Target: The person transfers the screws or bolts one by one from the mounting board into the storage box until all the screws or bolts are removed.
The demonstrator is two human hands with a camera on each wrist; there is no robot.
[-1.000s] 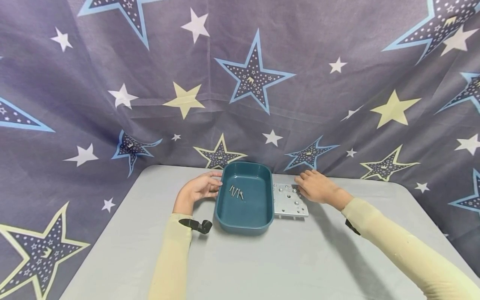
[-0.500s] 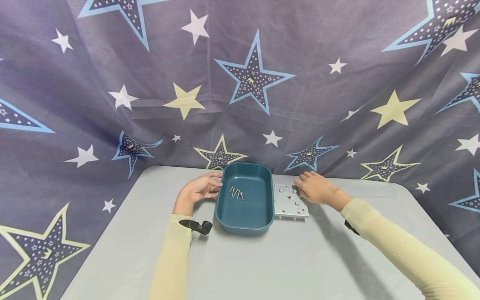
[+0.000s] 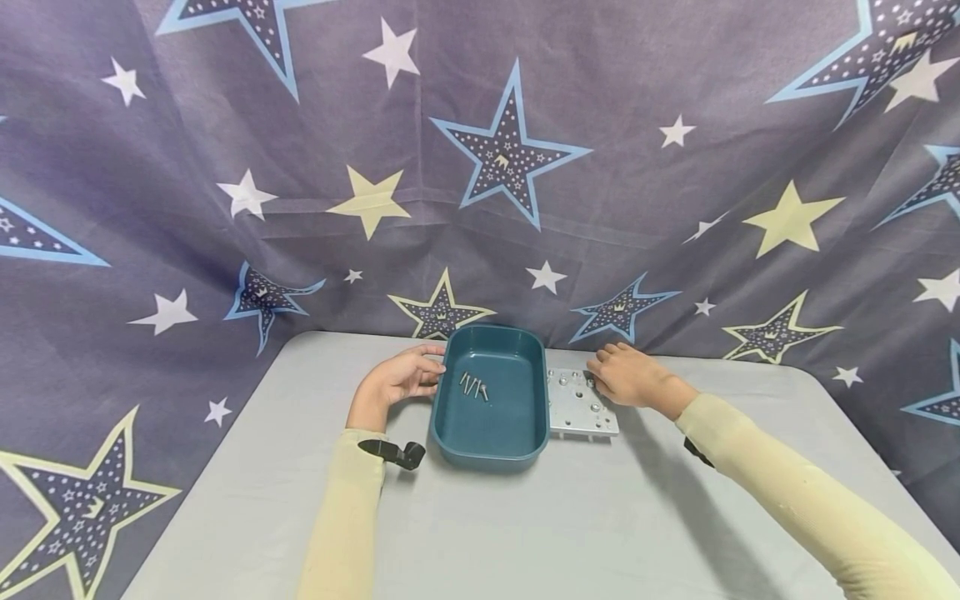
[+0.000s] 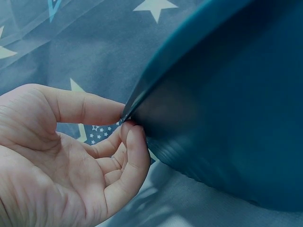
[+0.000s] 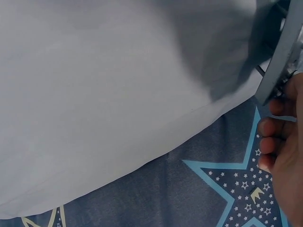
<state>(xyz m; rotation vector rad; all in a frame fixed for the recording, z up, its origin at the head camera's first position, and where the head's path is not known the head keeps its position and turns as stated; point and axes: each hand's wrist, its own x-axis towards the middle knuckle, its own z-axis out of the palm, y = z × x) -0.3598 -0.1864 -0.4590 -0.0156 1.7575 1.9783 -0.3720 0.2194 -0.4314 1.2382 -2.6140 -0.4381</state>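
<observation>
A teal tray (image 3: 491, 433) stands mid-table, with several small metal screws (image 3: 474, 386) lying inside it. My left hand (image 3: 401, 379) touches the tray's left outer side, one finger reaching the rim and others bent lightly against the wall in the left wrist view. To the right of the tray is a silver metal plate (image 3: 581, 412) with holes and several screw heads, raised off the table on short legs. My right hand (image 3: 633, 377) has curled fingers (image 5: 272, 126) at the plate's far right corner. I cannot tell what lies between its fingertips.
A grey-white cloth covers the table (image 3: 495, 533). Behind it hangs a dark purple curtain (image 3: 630, 225) printed with stars, close to the table's far edge. A black wrist strap (image 3: 390, 451) is around the left sleeve.
My right hand and forearm have shifted very slightly left at the plate's corner. The left hand, tray and screws look the same.
</observation>
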